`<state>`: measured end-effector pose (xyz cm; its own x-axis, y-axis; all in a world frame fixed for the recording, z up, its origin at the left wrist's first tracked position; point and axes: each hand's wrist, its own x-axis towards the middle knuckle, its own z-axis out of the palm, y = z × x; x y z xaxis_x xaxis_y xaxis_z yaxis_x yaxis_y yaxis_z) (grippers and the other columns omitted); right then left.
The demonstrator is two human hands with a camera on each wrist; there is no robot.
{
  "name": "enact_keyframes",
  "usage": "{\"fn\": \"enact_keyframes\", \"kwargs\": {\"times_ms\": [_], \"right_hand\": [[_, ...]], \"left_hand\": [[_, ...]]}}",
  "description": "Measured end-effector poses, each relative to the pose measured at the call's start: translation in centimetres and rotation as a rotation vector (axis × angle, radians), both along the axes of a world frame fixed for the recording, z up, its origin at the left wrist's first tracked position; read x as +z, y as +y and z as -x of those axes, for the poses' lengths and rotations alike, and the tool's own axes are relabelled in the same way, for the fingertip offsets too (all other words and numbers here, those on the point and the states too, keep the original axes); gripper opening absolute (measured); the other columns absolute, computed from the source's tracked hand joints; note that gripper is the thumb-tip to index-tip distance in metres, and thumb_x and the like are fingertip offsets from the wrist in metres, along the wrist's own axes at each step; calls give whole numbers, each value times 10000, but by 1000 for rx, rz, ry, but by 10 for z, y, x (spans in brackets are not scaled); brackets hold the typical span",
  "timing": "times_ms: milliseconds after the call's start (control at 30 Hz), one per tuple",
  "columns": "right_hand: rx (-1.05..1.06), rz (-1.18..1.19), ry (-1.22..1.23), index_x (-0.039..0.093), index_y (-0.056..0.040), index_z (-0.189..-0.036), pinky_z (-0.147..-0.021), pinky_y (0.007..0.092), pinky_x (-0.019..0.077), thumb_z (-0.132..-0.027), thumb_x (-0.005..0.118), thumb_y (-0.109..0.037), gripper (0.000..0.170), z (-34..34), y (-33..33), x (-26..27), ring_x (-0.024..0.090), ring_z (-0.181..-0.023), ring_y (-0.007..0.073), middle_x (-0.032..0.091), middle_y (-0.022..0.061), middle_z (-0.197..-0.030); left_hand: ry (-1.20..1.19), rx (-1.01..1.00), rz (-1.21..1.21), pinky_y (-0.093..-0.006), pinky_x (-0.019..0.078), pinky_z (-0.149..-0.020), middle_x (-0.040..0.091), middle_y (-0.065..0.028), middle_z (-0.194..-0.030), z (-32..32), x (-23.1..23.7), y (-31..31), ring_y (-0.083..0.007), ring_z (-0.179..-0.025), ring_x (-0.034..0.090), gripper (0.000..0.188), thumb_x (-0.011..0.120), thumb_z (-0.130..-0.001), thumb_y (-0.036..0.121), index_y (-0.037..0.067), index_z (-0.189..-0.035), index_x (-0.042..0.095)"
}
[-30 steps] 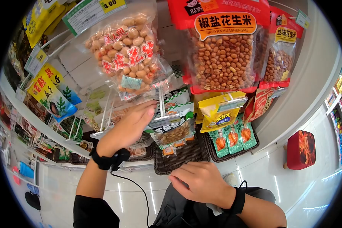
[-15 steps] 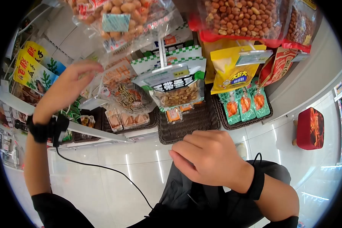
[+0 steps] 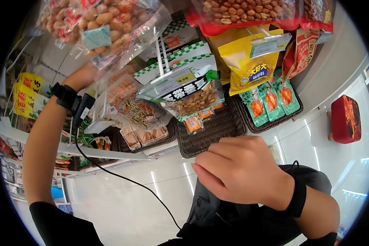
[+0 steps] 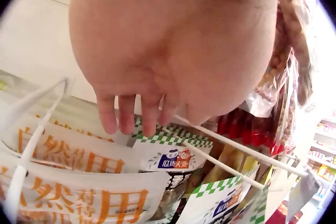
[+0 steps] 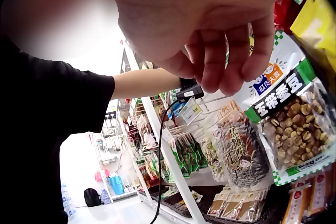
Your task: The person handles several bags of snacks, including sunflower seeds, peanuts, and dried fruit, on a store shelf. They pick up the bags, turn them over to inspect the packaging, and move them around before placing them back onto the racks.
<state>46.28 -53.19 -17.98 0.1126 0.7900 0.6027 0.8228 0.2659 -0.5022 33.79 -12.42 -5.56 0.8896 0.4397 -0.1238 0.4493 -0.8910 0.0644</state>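
Note:
My left hand (image 3: 85,75) reaches in behind a hanging clear bag of round coated nuts (image 3: 106,24), which hides its fingers in the head view. In the left wrist view the palm (image 4: 173,45) shows large, with extended fingers above the tops of white bags with orange lettering (image 4: 100,192); nothing is held. Loosely curled and holding nothing, my right hand (image 3: 244,170) is in front of the shelf, near a dark woven basket (image 3: 211,141). Behind the right hand in its wrist view hangs a green-and-white checked bag of beans (image 5: 299,124).
Price-tagged white hooks hold a yellow snack bag (image 3: 250,65) and red-edged peanut bags (image 3: 250,14). Green packets (image 3: 270,100) lie in a basket at the right. A white shelf upright stands on each side; a red stool (image 3: 345,119) is on the floor.
My left hand went left, away from the hooks, then moved right and in behind the nut bag. The nut bag has shifted left and up in view. The right hand stays loosely curled.

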Motion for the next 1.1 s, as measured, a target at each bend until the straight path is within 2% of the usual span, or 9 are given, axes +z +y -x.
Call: {"fn": "enact_keyframes", "kwargs": {"times_ms": [400,1100], "right_hand": [[-53,4,-5,509,-79,-660,-480,362,485,-732,688,-114,196,-3,-4,-1,595,-559,219,521,35,-606],[-71,-28,21,538,-74,-671,-488,366,494,-778,671,-117,175,-8,-8,-8,615,-577,239,536,47,-604]], "left_hand": [[-21,1,37,-360,442,-996,608,-131,-1274,-13,-24,17,-252,-1109,571,381,626,-946,233,25,-1262,582],[6,-36,67,-356,459,-977,628,-114,-1259,-26,-26,17,-246,-1093,587,416,644,-937,256,31,-1281,583]]}}
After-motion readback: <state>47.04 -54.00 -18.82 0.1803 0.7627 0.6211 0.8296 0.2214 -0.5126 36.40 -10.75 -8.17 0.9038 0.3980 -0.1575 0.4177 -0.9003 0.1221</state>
